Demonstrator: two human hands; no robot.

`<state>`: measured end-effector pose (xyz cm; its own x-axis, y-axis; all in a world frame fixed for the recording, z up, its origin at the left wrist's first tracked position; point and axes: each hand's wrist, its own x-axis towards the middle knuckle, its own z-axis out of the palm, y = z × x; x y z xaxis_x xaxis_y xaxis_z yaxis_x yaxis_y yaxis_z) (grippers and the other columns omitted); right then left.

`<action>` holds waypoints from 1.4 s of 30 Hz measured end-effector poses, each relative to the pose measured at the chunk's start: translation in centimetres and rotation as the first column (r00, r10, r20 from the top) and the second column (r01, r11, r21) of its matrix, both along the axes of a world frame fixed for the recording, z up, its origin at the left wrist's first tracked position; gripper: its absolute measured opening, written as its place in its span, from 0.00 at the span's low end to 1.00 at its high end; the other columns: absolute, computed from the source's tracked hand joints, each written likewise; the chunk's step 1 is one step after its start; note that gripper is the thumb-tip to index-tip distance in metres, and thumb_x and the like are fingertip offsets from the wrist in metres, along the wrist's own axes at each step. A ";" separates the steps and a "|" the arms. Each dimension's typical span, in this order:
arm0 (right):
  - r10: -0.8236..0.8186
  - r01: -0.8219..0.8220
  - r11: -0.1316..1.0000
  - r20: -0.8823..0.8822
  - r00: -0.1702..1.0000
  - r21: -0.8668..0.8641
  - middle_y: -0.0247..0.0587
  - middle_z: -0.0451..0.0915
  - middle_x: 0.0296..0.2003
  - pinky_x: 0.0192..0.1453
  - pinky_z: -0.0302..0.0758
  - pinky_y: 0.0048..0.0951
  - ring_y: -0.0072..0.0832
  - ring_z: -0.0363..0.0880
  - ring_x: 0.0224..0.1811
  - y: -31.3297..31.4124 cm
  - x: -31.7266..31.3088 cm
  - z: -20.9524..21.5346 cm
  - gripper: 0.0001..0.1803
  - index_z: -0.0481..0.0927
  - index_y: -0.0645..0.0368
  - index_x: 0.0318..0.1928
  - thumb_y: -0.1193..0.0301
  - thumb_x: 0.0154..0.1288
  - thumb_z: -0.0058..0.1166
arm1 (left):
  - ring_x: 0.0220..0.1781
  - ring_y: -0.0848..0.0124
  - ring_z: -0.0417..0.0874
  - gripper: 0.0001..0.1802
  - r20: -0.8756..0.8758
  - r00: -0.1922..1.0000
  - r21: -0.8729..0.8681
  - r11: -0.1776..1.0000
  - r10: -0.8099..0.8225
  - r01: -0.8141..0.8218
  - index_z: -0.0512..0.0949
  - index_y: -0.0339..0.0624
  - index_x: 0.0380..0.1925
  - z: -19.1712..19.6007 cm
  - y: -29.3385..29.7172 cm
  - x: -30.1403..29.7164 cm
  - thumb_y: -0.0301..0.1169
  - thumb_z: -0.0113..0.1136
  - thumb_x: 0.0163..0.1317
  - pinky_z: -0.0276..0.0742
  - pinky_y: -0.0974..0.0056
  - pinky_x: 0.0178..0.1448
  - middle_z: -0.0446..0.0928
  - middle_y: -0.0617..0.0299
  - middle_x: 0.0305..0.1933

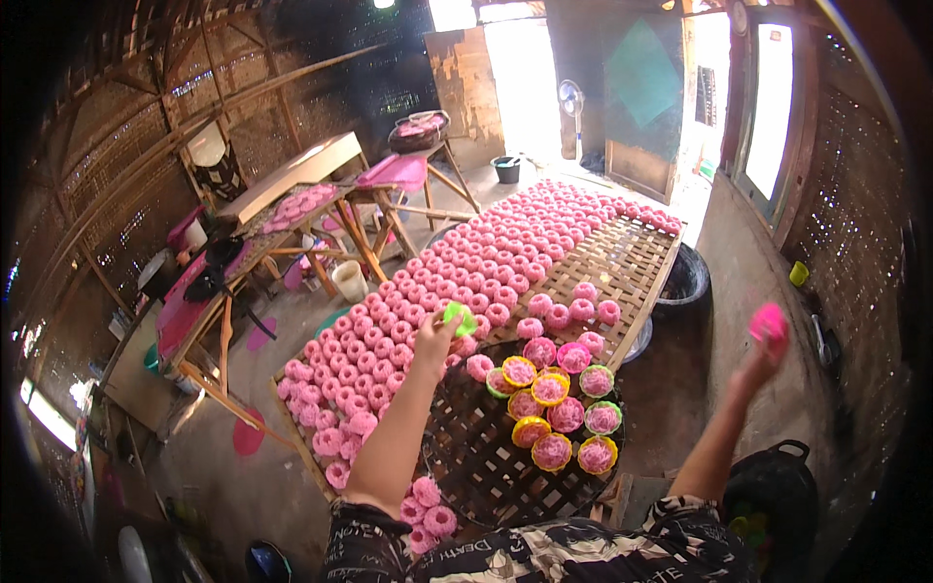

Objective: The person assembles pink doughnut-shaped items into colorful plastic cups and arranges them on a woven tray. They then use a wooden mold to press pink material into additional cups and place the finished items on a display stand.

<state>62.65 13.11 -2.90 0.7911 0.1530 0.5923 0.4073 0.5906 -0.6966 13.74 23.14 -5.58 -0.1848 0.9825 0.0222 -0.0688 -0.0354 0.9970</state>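
My left hand [436, 338] reaches over a bamboo rack and pinches a small green mould [460, 319] just above the rows of pink ring-shaped cakes [374, 347]. Out to the right, my raised right hand [767, 358] grips a bright pink mould [769, 322], slightly blurred, away from the rack. Between my arms, a dark round woven tray [476, 437] carries several yellow, green and pink moulds filled with shredded pink stuff, among them a yellow mould [553, 452]. A few loose pink cakes [557, 316] sit just beyond the tray.
The long bamboo rack [622, 267] stretches away toward the bright doorway. A black basin [686, 279] stands beside its right edge. At my lower right is a dark tub [777, 496] with coloured moulds inside. Wooden benches [282, 209] stand on the left; a fan [571, 97] stands at the back.
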 end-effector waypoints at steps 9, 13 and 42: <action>0.899 -0.806 0.304 -0.432 0.066 0.508 0.51 0.72 0.51 0.57 0.72 0.49 0.46 0.70 0.56 -12.1 -7.1 -3.6 0.21 0.70 0.62 0.52 0.63 0.62 0.49 | 0.42 0.70 0.79 0.29 -0.241 0.494 0.214 0.450 -0.836 0.867 0.68 0.39 0.55 4.6 -10.9 19.9 0.35 0.64 0.53 0.78 0.67 0.41 0.75 0.56 0.44; 0.826 -0.784 0.193 -0.529 -0.195 0.590 0.51 0.74 0.48 0.53 0.73 0.46 0.43 0.72 0.53 -13.7 -12.1 -3.1 0.19 0.71 0.61 0.51 0.63 0.66 0.40 | 0.42 0.58 0.77 0.37 -0.694 0.462 0.264 0.401 -0.553 0.877 0.67 0.43 0.57 4.8 -15.6 22.6 0.44 0.67 0.47 0.75 0.59 0.50 0.71 0.50 0.42; 0.223 -0.362 0.802 -0.323 0.920 -0.476 0.36 0.67 0.56 0.61 0.58 0.24 0.22 0.63 0.56 -17.7 -2.1 -2.4 0.25 0.64 0.59 0.60 0.75 0.61 0.48 | 0.41 0.52 0.80 0.28 -0.701 0.698 0.082 0.988 0.149 -0.129 0.77 0.37 0.37 -6.0 12.1 7.0 0.43 0.67 0.36 0.75 0.58 0.49 0.79 0.46 0.37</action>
<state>60.60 -4.57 -5.33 0.7625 0.6278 0.1564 0.0550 0.1780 -0.9825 20.78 35.20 -11.61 -0.2403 0.9441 0.2255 0.6591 -0.0118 0.7520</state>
